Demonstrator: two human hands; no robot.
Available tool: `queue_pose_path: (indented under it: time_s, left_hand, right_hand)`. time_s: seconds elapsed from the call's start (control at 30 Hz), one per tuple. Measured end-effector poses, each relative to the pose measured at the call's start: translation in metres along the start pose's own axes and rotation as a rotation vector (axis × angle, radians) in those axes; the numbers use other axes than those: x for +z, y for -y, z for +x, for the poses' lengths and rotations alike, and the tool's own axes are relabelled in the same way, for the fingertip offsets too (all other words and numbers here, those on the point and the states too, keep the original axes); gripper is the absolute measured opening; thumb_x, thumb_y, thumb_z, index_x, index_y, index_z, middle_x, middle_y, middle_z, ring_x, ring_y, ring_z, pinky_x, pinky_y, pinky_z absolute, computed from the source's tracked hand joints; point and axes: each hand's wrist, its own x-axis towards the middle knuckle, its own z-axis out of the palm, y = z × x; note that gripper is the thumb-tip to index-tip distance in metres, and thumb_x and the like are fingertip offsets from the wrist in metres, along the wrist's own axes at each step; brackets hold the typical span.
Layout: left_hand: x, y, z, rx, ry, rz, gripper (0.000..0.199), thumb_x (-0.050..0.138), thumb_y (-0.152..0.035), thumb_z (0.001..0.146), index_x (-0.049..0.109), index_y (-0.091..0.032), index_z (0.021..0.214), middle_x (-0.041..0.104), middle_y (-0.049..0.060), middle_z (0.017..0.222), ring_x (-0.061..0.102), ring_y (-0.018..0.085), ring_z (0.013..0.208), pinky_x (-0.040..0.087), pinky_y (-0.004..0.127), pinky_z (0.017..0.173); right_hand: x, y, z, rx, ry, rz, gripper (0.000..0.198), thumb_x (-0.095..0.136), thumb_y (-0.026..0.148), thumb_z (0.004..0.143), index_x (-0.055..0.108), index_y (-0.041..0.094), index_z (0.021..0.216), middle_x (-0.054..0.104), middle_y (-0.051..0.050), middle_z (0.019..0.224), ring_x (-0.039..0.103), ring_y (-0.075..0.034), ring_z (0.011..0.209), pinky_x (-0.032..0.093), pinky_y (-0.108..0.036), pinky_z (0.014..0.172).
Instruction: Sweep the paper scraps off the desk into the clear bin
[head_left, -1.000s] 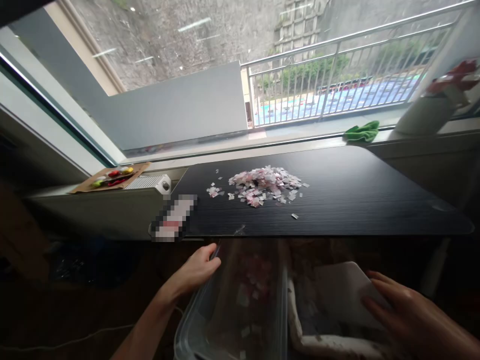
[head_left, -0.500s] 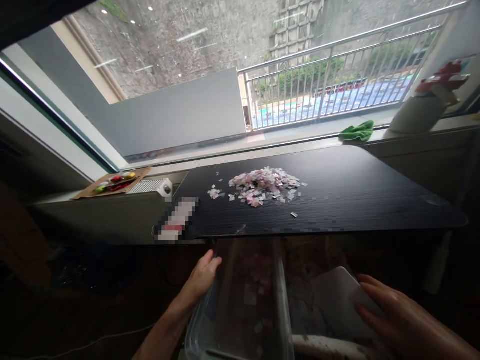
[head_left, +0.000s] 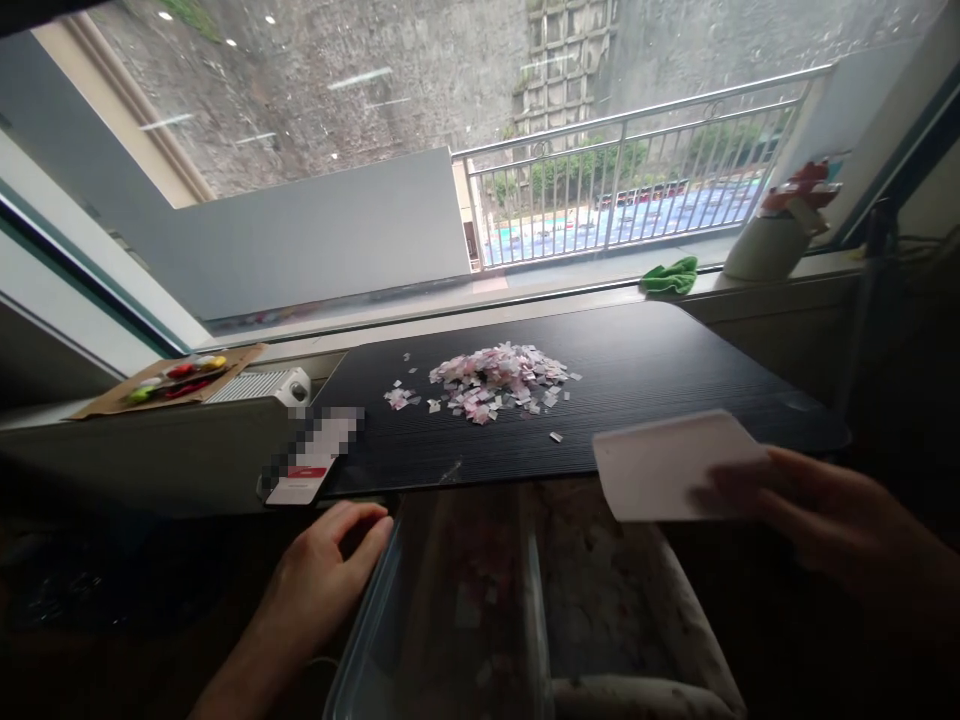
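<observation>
Paper scraps on a dark table by a window, two hands in front

Clock positions run from the centre of the view. One large window [head_left: 375, 120] fills twelve o'clock, a railing outside it. Below spreads one black, wood-grained tabletop [head_left: 615, 350]. At six o'clock is one clear tub [head_left: 537, 610]. The right hand [head_left: 817, 505], at four o'clock, grips one white card [head_left: 667, 465] that overlaps the table's near edge in view. The left hand [head_left: 322, 565], at seven, curls beside the tub's rim; whether it grips is unclear. One heap of pale pink-and-white scraps [head_left: 502, 375], uncountable, sits mid-table. One spray bottle [head_left: 769, 240] and one green cloth [head_left: 670, 278] share two o'clock on the sill. One phone [head_left: 300, 488] lies at eight. Smallest: a lone scrap [head_left: 556, 437], at five o'clock.
</observation>
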Motion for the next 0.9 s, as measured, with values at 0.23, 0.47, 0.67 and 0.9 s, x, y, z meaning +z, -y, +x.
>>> queue_pose_path:
  time_s: [0.23, 0.47, 0.67, 0.9]
  left_hand:
    - [0.029, -0.059, 0.041, 0.487, 0.091, -0.014, 0.018, 0.058, -0.035, 0.079, 0.071, -0.023, 0.084, 0.067, 0.005, 0.098, 0.062, 0.023, 0.098, 0.048, 0.04, 0.093]
    - [0.05, -0.054, 0.051, 0.467, 0.208, 0.063, 0.017, 0.061, -0.027, 0.077, 0.068, -0.023, 0.092, 0.065, 0.005, 0.108, 0.058, 0.025, 0.107, 0.032, 0.052, 0.11]
    - [0.05, -0.056, 0.05, 0.439, 0.203, 0.104, 0.016, 0.058, -0.025, 0.078, 0.067, -0.024, 0.091, 0.065, 0.004, 0.109, 0.057, 0.024, 0.109, 0.023, 0.057, 0.114]
    - [0.052, -0.058, 0.049, 0.465, 0.182, 0.179, 0.016, 0.057, -0.021, 0.079, 0.066, -0.025, 0.092, 0.066, 0.003, 0.108, 0.058, 0.023, 0.107, 0.013, 0.064, 0.115]
  right_hand:
    - [0.047, 0.017, 0.096, 0.052, -0.024, 0.294, 0.019, 0.072, 0.028, 0.068, 0.069, 0.023, 0.085, 0.069, 0.001, 0.077, 0.067, -0.017, 0.068, 0.06, -0.027, 0.055]
    - [0.058, 0.017, 0.108, 0.188, 0.143, 0.39, 0.013, 0.071, 0.017, 0.071, 0.069, 0.022, 0.082, 0.072, 0.001, 0.076, 0.067, -0.014, 0.066, 0.057, -0.022, 0.053]
    - [0.053, 0.014, 0.107, 0.245, 0.19, 0.422, 0.011, 0.07, 0.012, 0.073, 0.071, 0.019, 0.082, 0.074, 0.001, 0.075, 0.067, -0.013, 0.064, 0.056, -0.02, 0.05]
    - [0.049, 0.014, 0.105, 0.277, 0.133, 0.466, 0.012, 0.068, 0.007, 0.076, 0.071, 0.018, 0.081, 0.073, 0.002, 0.073, 0.066, -0.011, 0.062, 0.056, -0.018, 0.05]
